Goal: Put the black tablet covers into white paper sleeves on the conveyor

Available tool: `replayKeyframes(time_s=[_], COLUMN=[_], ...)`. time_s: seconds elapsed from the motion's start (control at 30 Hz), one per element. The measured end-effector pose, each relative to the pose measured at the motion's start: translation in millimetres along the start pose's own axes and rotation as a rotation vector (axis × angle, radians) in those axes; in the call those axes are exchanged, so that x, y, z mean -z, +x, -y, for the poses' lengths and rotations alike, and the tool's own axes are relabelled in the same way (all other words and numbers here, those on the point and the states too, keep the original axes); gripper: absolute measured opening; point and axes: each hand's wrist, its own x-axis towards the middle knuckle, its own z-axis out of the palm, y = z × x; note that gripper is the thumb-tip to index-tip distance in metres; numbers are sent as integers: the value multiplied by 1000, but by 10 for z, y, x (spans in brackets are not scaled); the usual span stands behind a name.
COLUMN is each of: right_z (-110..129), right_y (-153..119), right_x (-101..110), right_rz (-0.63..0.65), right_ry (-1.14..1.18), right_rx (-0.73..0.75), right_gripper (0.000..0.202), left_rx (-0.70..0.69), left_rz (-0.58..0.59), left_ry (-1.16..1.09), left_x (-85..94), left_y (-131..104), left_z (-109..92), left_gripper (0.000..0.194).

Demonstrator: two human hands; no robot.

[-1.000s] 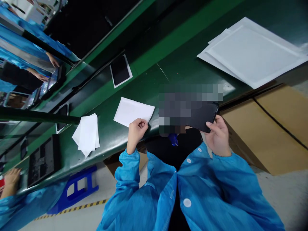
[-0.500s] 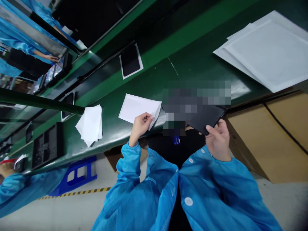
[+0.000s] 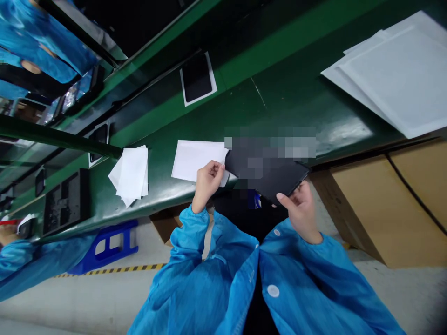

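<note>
My left hand (image 3: 208, 182) pinches the near right edge of a white paper envelope (image 3: 192, 159) lying on the green work surface. In my right hand (image 3: 300, 204) is a flat black tablet-like panel (image 3: 279, 182), gripped at its right end between thumb and fingers. The panel's left end reaches the open edge of the envelope, close to my left fingertips. Whether its tip is inside the envelope I cannot tell. Blurred blocks cover part of the panel.
Left of the envelope lies a small stack of white envelopes (image 3: 132, 173). Large white envelopes (image 3: 394, 79) rest at the right. A black panel on white (image 3: 198, 79) lies further back. Cardboard boxes (image 3: 391, 204) stand below at right. A co-worker's hand (image 3: 9, 232) shows at far left, near a black tray (image 3: 66, 202).
My right hand has moved left with the black panel, bringing its end to the envelope's opening. My left hand keeps its pinch on the envelope. The view has shifted slightly.
</note>
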Motion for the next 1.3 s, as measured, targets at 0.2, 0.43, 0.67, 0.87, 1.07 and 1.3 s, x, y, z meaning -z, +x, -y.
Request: replayKeyframes(time_s=[0.2, 0.43, 0.67, 0.87, 1.07, 1.3], right_z=[79, -16, -102, -254, -310, 234], right_y=[-175, -139, 1, 83, 101, 639], right_x=[-155, -391, -445, -402, -127, 427], right_rz=[200, 426, 408, 312, 27, -488], right_ry=[51, 75, 51, 177, 109, 116], right_rx=[-207, -185, -172, -257, -275, 158], right_gripper=[52, 54, 54, 69, 55, 35], left_rx=[-28, -186, -253, -421, -488, -369], left_rz=[-29, 423, 413, 545, 349, -187], left_ry=[69, 48, 18, 42, 128, 397], left_x=[43, 4, 67, -217, -63, 507], left_y=[-190, -500, -515, -430, 74, 1479], left_z=[-103, -389, -547, -401, -105, 414], left_gripper=[36, 26, 28, 32, 29, 34])
